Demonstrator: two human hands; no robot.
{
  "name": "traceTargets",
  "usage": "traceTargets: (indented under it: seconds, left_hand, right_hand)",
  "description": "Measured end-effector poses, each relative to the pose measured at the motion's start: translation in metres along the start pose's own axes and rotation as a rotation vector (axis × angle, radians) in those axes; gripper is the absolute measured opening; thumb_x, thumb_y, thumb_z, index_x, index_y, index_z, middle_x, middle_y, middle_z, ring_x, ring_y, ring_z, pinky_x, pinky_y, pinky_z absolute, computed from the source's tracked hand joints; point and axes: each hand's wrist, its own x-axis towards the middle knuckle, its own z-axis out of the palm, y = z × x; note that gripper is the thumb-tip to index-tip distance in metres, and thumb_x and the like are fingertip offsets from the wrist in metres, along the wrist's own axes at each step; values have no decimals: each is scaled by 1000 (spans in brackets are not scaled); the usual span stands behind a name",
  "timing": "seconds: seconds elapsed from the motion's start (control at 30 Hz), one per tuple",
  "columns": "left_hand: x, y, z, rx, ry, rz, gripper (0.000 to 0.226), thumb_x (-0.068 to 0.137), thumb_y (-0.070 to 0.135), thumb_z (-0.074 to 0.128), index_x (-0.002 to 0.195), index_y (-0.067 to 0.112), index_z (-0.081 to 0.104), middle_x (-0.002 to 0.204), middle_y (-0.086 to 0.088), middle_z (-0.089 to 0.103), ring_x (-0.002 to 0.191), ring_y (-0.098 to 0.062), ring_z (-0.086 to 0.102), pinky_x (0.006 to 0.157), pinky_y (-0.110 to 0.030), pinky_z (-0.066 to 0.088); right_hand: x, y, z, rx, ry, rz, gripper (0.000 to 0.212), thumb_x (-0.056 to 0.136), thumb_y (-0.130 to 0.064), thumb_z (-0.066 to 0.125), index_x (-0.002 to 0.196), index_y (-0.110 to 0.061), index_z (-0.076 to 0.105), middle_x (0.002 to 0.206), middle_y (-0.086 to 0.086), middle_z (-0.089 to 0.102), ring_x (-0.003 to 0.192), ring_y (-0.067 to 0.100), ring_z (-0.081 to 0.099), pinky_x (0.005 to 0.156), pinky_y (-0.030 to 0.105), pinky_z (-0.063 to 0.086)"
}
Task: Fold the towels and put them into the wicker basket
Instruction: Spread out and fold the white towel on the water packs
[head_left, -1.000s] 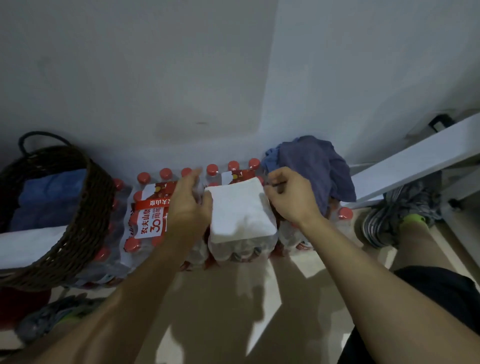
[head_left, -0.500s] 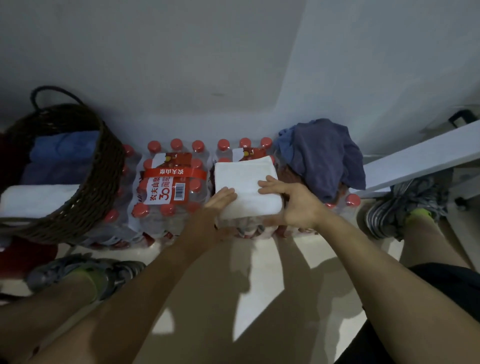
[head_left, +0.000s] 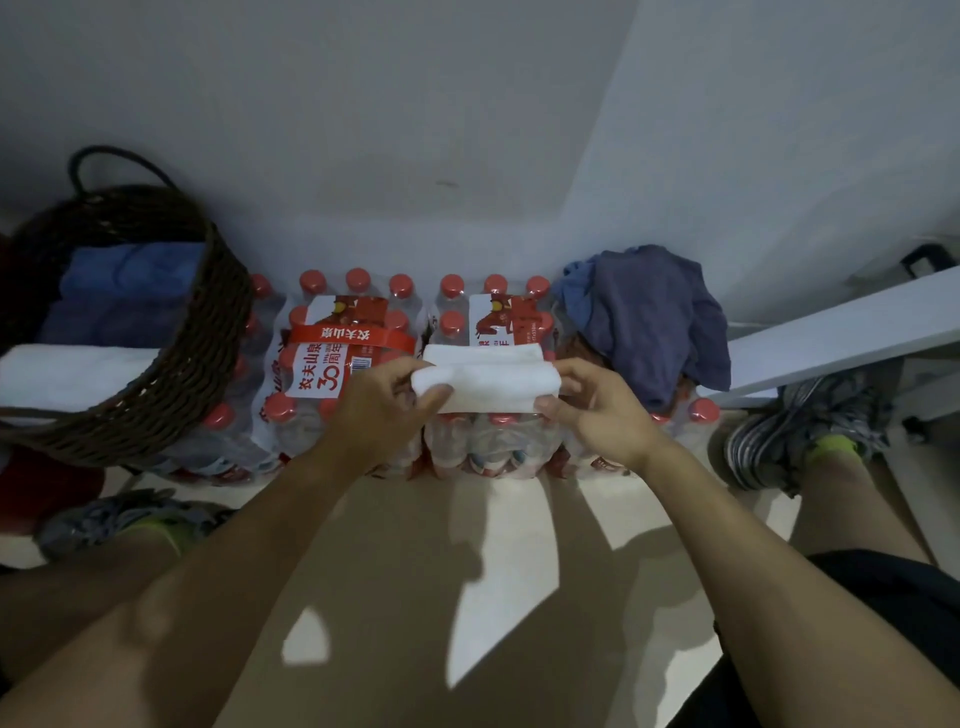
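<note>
Left hand and right hand pinch opposite ends of the folded white towel. Risk: uneven lift unfolds it before the wicker basket.

one head-worn wide-angle view looks steeply down and forward from above the person's forearms. it faces the wall, close over the floor at its foot.

Dim, soft picture — hard shadows on floor, edges bowed.
</note>
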Motion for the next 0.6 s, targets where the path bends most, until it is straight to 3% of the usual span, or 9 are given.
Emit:
traceTargets:
  seconds: [0.13, 0.27, 0.33, 0.43, 0.5, 0.6]
  left_hand:
    - [5, 10, 10, -67, 25, -186, 23, 92, 32, 60, 108, 15, 60, 98, 3, 63, 88, -6, 61, 68, -19, 55]
    - [6, 11, 20, -3, 87, -179, 22, 97, 34, 52, 109, 15, 56, 96, 0, 63, 85, -12, 62, 63, -26, 55]
    - [6, 8, 27, 56, 88, -198, 26, 99, 34, 47, 112, 13, 53, 96, -1, 62, 84, -15, 62, 58, -23, 53]
    - [10, 4, 36, 120, 99, -267, 27, 100, 36, 44, 109, 12, 51, 94, -2, 59, 80, -16, 60, 53, -15, 42]
    - [13, 3, 40, 148, 114, -330, 28, 99, 38, 44, 106, 12, 51, 93, -2, 58, 80, -18, 59, 53, -18, 40]
    - [18, 0, 44, 179, 119, -405, 30, 99, 43, 42, 102, 14, 53, 93, -1, 56, 81, -18, 57, 55, -23, 40]
  right_hand:
    - [4, 1, 6, 80, 50, 61, 23, 93, -12, 65, 116, -13, 63, 104, -1, 73, 99, 14, 69, 85, 25, 55]
    - [8, 2, 11, 71, 111, 74, 28, 92, -29, 67, 118, -24, 59, 110, -9, 69, 100, 6, 67, 83, 25, 56]
    - [9, 1, 13, 19, 164, 70, 28, 91, -43, 64, 114, -28, 59, 105, -10, 68, 95, 5, 67, 79, 28, 57]
    - [15, 0, 20, -70, 299, 87, 24, 93, -44, 60, 104, -23, 62, 92, 8, 69, 86, 21, 67, 78, 42, 57]
    - [20, 1, 25, -122, 377, 91, 25, 92, -45, 61, 98, -21, 63, 83, 8, 68, 79, 23, 66, 74, 41, 57]
    - [28, 3, 31, -221, 474, 83, 28, 89, -49, 63, 90, -20, 63, 77, -4, 66, 75, 17, 63, 68, 32, 51]
